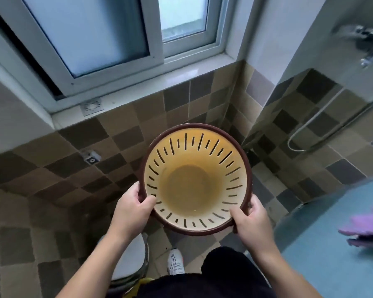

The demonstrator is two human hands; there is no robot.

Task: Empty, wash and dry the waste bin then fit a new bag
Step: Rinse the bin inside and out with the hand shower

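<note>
Bin [187, 186]: held in the air in front of the person, over the tiled floor [52, 190], mouth toward the camera. Interior yellowish, no bag fitted, no contents visible; slots run radially round the wall; rim is dark brown. Left hand [131, 209] grips the rim at the lower left, thumb hooked inside against the wall, fingers curled behind. Right hand [250, 220] grips the rim at the lower right, thumb lying on the inner wall, fingers wrapped round the outside. Below the bin, a white shoe [176, 262] stands on the floor. A drain grate [92, 106] sits under the window [108, 39]. At right, a shower hose [310, 125] hangs down the wall; a blue surface [323, 244] carries a purple object [366, 226], blurred.
</note>
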